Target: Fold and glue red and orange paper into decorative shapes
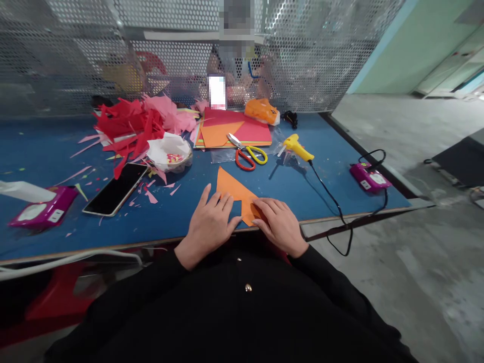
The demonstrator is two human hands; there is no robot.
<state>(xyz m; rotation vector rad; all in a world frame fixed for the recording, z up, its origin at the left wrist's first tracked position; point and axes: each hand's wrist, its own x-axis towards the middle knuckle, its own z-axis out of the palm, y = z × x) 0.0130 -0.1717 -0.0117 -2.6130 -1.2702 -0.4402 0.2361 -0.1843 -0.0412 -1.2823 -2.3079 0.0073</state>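
A folded piece of orange paper [231,182] lies on the blue tabletop near the front edge, its pointed end facing away from me. My left hand [212,217] rests on its left part, fingers outstretched and thumb apart. At the right end of the paper, my right hand [282,222] grips a folded flap between fingers and thumb; part of the flap is hidden under the fingers. Beyond the hands, scissors [245,155] with one red and one yellow handle lie partly on a stack of coloured paper [260,132]. A loose orange sheet [217,133] tops the stack.
Red and pink paper scraps [132,121] pile at the back left, by a bowl [185,162] with small pieces. A phone [116,190] lies in front. A yellow glue gun [298,147] trails its cord to a purple power strip [369,177]. Another purple strip [43,207] sits left.
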